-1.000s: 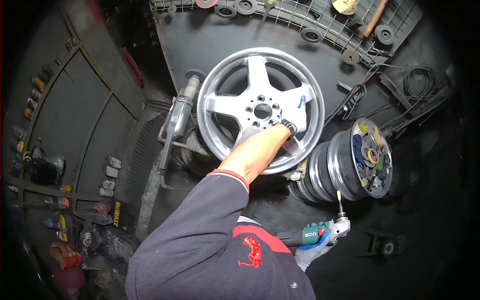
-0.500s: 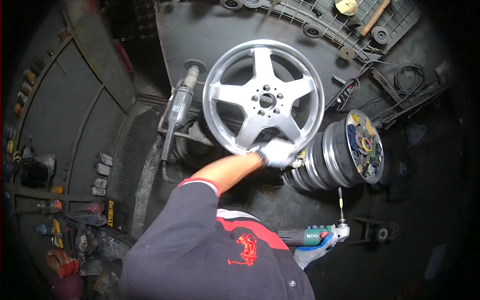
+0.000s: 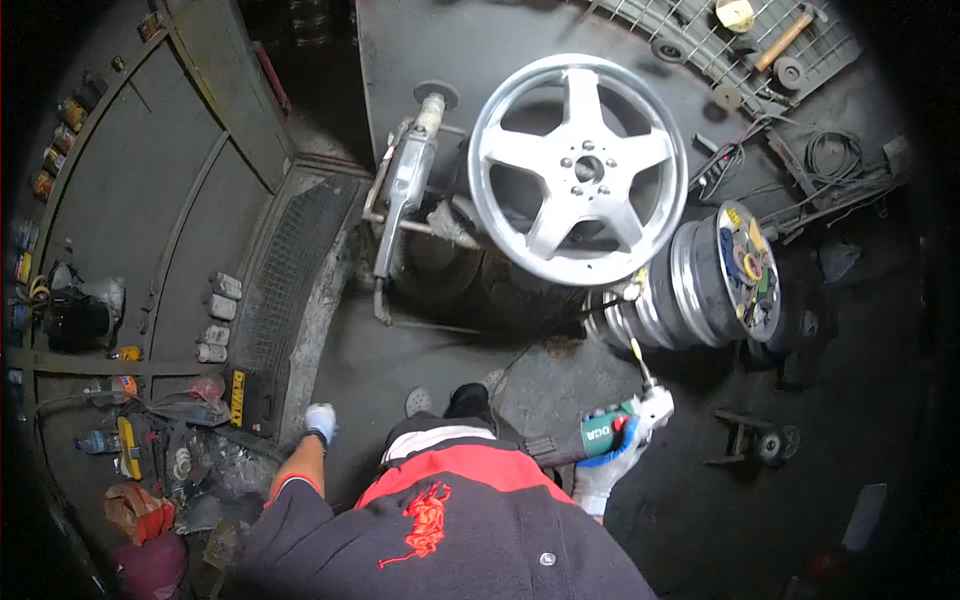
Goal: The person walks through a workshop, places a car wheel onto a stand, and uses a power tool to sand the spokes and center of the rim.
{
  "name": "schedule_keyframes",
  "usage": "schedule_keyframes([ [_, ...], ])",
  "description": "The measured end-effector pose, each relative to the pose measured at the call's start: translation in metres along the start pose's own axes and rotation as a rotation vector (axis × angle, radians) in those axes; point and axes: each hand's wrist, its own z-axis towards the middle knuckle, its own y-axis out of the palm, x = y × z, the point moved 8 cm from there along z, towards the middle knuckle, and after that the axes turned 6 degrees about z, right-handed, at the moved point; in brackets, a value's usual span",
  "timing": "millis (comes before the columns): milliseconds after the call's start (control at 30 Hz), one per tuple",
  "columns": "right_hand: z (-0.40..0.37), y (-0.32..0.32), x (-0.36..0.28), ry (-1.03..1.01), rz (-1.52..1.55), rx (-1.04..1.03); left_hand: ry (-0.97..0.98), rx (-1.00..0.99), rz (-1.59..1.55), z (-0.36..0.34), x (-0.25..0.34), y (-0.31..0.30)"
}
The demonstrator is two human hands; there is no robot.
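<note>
My right hand [image 3: 605,472], in a white and blue glove, grips a green and grey DCA angle grinder [image 3: 603,430]. A slim rod with a yellowish tip sticks out from the tool's head, its end just below the stacked wheels. A bare silver five-spoke alloy wheel rim [image 3: 618,150] is held up in front of me, facing me, apart from both hands. Low on the left, my left hand [image 3: 320,418] hangs beside my body in a white glove, away from the rim. Its fingers are too small and blurred to read.
Right of the rim lies a stack of wheels [image 3: 685,285], the end one holding discs and small abrasive pieces. A metal stand with a cylindrical tool [image 3: 408,170] is on the left. Cans [image 3: 222,305], bags and bottles line the left wall. Cables [image 3: 838,155] hang at right.
My left hand has left the rim's lower edge and dropped to my left side. My right hand has raised the grinder slightly, its rod now tilting left. The view has shifted.
</note>
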Motion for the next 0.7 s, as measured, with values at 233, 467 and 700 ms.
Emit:
schedule_keyframes([
  [233,-0.036,0.048,0.021,0.112,0.02,-0.058,-0.028,0.174,-0.551,-0.034,-0.041,-0.043],
  [467,-0.048,0.071,0.034,0.107,0.06,-0.138,0.539,0.203,0.529,-0.037,-0.032,0.08],
  [700,-0.055,0.061,0.023,0.057,0.061,-0.105,-0.053,-0.012,-0.57,-0.051,-0.044,0.049],
])
